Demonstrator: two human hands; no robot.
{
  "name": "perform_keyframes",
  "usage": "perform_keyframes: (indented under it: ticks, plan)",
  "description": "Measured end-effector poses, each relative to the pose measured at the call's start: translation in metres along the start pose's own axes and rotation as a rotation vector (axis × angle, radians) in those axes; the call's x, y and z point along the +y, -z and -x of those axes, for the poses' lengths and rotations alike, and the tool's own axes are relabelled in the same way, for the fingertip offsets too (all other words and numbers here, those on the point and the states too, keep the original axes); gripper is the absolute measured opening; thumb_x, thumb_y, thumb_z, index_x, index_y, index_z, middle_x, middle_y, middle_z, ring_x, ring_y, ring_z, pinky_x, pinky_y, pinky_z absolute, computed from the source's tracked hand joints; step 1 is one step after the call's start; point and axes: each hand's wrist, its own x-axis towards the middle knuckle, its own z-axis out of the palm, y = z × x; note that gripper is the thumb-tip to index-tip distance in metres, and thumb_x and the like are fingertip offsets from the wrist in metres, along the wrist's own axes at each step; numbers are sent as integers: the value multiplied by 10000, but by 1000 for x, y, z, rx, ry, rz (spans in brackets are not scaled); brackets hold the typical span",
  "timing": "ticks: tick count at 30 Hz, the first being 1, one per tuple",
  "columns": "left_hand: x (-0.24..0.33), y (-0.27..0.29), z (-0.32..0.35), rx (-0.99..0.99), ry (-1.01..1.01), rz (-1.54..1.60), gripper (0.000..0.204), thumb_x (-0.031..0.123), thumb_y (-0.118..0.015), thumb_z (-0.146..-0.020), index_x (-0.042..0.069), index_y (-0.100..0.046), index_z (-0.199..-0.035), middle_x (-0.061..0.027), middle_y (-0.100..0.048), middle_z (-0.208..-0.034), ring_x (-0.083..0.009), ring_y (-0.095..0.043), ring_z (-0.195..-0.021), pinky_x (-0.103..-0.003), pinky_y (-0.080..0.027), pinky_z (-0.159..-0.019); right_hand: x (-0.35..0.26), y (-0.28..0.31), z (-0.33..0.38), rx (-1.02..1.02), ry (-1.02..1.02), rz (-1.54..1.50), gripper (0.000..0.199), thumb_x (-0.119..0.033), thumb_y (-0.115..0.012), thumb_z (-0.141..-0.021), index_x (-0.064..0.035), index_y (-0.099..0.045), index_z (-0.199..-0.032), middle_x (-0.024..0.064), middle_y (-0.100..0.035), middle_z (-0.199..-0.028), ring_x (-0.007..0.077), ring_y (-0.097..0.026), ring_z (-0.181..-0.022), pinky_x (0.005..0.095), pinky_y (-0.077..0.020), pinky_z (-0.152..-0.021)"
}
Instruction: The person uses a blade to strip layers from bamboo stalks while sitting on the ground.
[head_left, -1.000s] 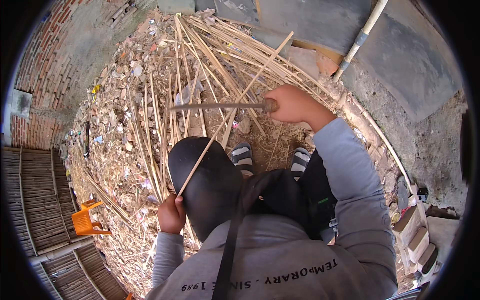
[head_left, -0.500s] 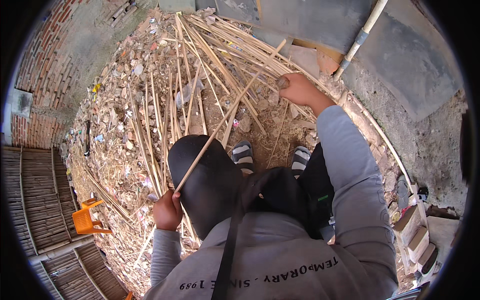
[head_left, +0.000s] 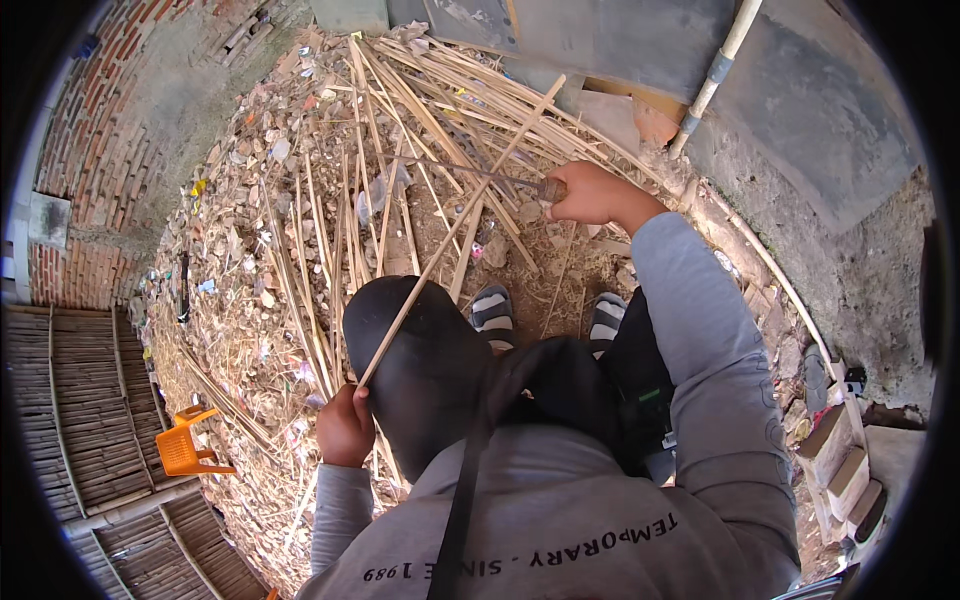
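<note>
From where I stood, the long strip (head_left: 440, 264) looked like pale wood, dry, dull and quite smooth. The blade (head_left: 516, 179) was dark, dull metal, and its handle (head_left: 552, 190) looked like rough brown wood. The grey shirt (head_left: 560, 500) was soft, matt cloth with wrinkles, and the black trousers (head_left: 410, 345) were smooth cloth. The orange chair (head_left: 182, 449) looked like plastic, a bit shiny. The brick wall (head_left: 95, 130) was rough and crumbly, the dark panels (head_left: 640, 40) were smooth but smudgy, and the ground (head_left: 230, 250) was rough with stony bits.
</note>
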Motion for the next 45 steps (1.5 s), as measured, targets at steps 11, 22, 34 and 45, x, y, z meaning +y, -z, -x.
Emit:
perform_keyframes:
  ticks: [11, 22, 34, 45]
  plan:
    - [-5, -4, 5, 56, -27, -27, 334, 307, -492, -1041, 61, -563, -826, -224, -601, -661, -472, -585, -597, -556, -421, -530, -14, 3, 8, 43, 3, 104, 308, -175, -659, -740, -80, -722, -1027, 191, -701, -919, 401, -675, -931, 482, -537, -824]
    - [-11, -2, 6, 31, -7, -11, 338, 329, -521, -1030, 70, -557, -816, -213, -609, -665, -462, -589, -590, -543, -427, -518, -24, -16, 6, -23, 227, 165, 291, -232, -722, -749, -18, -670, -939, 211, -655, -816, 398, -647, -805, 480, -506, -737]
    - [-10, -2, 3, 1, 3, 27, 354, 340, -496, -1037, 62, -571, -831, -230, -595, -666, -475, -600, -631, -545, -433, -543, -36, -15, 16, 34, 186, 193, 253, -192, -700, -723, -48, -707, -931, 204, -688, -832, 401, -667, -823, 476, -529, -747]
    - [-4, -6, -1, 24, -35, 60, 407, 282, -419, -1062, 15, -518, -772, -241, -529, -629, -467, -554, -601, -520, -390, -551, -11, 1, 10, 121, 126, 62, 233, -204, -719, -734, -63, -694, -918, 187, -682, -811, 383, -668, -789, 471, -519, -724]
